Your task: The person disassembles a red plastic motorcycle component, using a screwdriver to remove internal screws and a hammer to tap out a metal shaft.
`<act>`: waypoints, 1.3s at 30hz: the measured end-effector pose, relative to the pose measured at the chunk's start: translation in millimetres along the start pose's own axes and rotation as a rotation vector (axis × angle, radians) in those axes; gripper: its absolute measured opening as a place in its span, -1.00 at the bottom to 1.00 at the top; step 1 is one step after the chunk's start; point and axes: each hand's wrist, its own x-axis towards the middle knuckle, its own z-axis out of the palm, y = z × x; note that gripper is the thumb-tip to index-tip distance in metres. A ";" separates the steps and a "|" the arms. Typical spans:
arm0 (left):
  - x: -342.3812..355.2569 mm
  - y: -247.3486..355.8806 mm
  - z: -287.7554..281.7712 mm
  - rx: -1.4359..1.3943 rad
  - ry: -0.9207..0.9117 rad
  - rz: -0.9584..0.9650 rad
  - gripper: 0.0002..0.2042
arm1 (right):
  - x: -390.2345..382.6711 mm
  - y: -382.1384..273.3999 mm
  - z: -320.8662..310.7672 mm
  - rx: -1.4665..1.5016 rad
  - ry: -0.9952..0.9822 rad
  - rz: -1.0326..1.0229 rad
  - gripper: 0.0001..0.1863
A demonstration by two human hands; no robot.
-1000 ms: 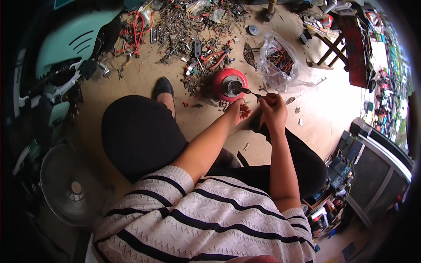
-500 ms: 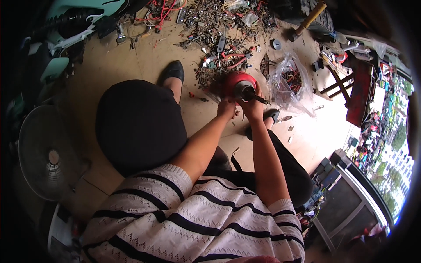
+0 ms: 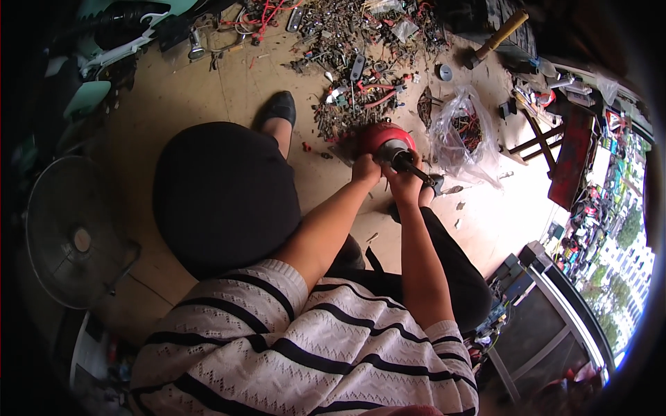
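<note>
A red, rounded object with a grey metal collar sits low over the floor in front of me; its exact kind I cannot make out. From the collar a dark rod sticks out toward the lower right. My left hand is closed at the near left side of the collar, fingertips partly hidden. On the near right, my right hand wraps round the collar beneath the rod. Both hands grip the same object.
Small metal scraps spread beyond the object, with red-handled pliers among them. A clear plastic bag of wires lies to the right. Farther off are a hammer and a red metal stand. A fan stands left.
The rod and collar have tipped slightly toward me and right. My right hand has come a little nearer with them. Both hands keep their hold, and the whole view has shifted slightly.
</note>
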 end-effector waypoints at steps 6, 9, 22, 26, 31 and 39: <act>-28.9 36.2 -26.7 0.062 0.035 -0.104 -0.72 | -7.4 -0.4 4.8 -0.007 0.069 0.110 -0.23; -34.3 39.2 -29.7 -0.100 -0.031 -0.179 -0.68 | -12.0 3.0 -6.9 0.293 -0.003 0.293 -0.28; -23.5 17.6 -0.2 -0.200 0.000 0.184 -0.68 | -0.4 -37.4 -102.8 0.016 0.199 0.406 -0.70; -38.4 43.1 -21.6 -0.246 0.007 0.271 -0.79 | 3.0 -46.3 -115.7 0.092 0.268 0.400 -0.65; -27.5 48.4 -46.6 -0.111 0.075 0.310 -0.74 | -2.2 -33.9 -109.8 0.556 0.272 0.504 -0.68; -15.0 31.8 -44.1 -0.141 0.208 0.443 -0.67 | -15.3 -27.8 -90.0 0.417 0.158 0.460 -0.74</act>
